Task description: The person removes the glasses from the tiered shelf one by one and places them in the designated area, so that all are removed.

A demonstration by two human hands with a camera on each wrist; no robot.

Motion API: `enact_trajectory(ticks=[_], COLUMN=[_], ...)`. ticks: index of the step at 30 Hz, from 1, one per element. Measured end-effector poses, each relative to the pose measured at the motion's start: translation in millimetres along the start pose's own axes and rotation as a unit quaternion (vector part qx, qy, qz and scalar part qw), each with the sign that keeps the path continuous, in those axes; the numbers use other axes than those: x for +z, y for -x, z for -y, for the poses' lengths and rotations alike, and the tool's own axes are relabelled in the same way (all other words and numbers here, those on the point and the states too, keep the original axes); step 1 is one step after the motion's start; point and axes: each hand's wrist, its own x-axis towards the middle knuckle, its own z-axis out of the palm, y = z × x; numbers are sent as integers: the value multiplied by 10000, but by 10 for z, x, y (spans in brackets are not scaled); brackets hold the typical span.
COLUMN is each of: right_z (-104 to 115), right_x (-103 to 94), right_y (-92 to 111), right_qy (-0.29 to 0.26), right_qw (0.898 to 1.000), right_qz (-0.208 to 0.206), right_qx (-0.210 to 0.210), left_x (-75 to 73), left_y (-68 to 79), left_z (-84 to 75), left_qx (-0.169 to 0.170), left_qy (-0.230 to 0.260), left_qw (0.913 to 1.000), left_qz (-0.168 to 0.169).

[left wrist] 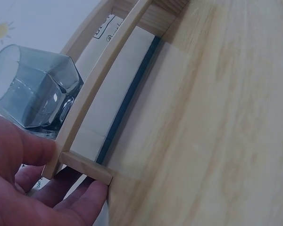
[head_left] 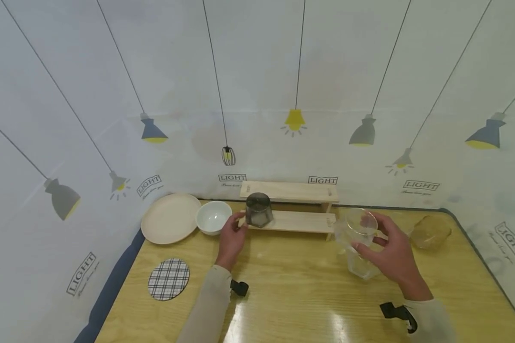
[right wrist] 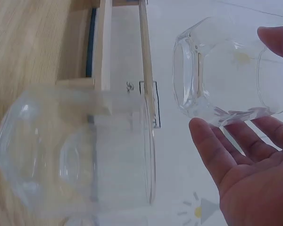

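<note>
My left hand grips the left end of a two-step wooden shelf. In the left wrist view its thumb lies against the board's end, and its fingers are by the short leg. A smoky grey faceted glass stands on the lower step beside that hand. My right hand holds a clear faceted glass in the air, thumb on one side and fingers on the other. Below it, a second clear glass stands on the table, right of the shelf, partly overlapped in the head view.
An amber glass dish or bowl is at the right rear. Left of the shelf are a white bowl and a pale round plate. A checked round coaster lies nearer. A lamp-printed sheet rises behind the wooden table.
</note>
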Motion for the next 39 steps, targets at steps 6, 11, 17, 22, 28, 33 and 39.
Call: enact_trajectory(ticks=[6,11,17,22,28,33,39], right_z=[-112,-268,-459,-579,-697,-818,-968], right_x=[-238,-463,-642,-741,-743,-760,-766], right_y=[145,264,429,543,631,674,650], right_qy=[176,394,489,423,359,624,605], right_qw=[9994,9972,9930,9872,9801,9684,9488], right_qz=[-182,-509,-837,-917,-857,-168,530], right_qx=[239,372,678,1232,1755,2407,3055], left_x=[-17,-3,1,-1,-6,-2,-10], left_y=[-27,-17,-6,8,7,-16,1], left_z=[22,11,10,9,7,-7,-1], left_qx=[-88,-40,67,73,-15,-54,-164], left_qy=[-36,-25,-32,-18,-45,13,-77], left_qw=[9999,10000,10000,10000,10000,10000,9998], left_qz=[-36,5,-15,-25,-80,-64,-47])
